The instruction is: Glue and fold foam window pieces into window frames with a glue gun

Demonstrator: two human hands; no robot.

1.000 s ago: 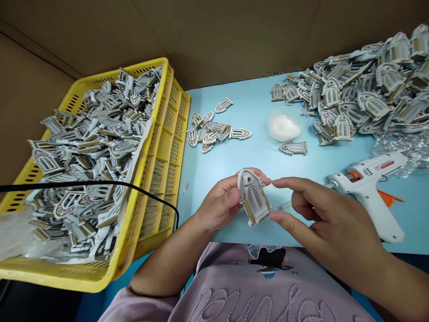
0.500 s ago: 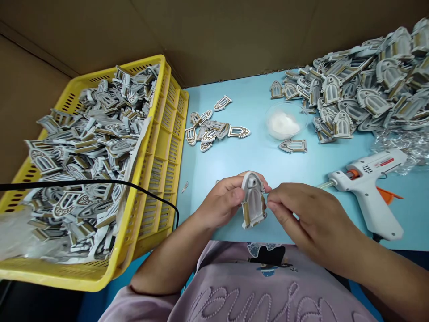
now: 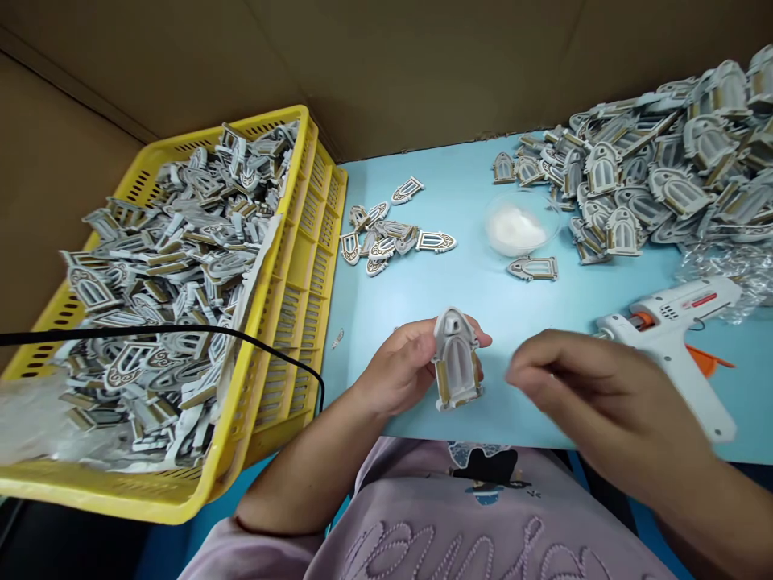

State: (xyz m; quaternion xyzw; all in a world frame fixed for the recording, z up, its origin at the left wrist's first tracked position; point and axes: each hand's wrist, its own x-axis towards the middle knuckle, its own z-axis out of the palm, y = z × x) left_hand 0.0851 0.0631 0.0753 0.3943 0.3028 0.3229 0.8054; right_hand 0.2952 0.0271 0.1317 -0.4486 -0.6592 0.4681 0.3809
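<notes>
My left hand (image 3: 402, 366) holds a small white arched window frame piece (image 3: 457, 366) upright above the table, thumb on its left side and fingers behind it. Its recessed side faces me, with gold-brown strips along the lower edges. To the right, apart from the piece, my right hand (image 3: 595, 395) is closed with thumb and fingertips pressed together, slightly blurred. Whatever may be between those fingertips cannot be made out. Behind the right hand lies a white glue gun (image 3: 679, 334), partly covered by it. A similar arched piece (image 3: 532, 268) lies beyond both hands.
At left stands a yellow crate (image 3: 290, 266) heaped with arched pieces, a black cable (image 3: 241, 330) crossing over it. A small group of pieces (image 3: 386, 238) lies mid-table. A clear bowl of white material (image 3: 516, 225) sits near the large pile (image 3: 652, 169) and crumpled plastic (image 3: 716, 270).
My right hand has moved away from the window frame piece, to the right, and now overlaps the glue gun more. The left hand still holds the piece in about the same place.
</notes>
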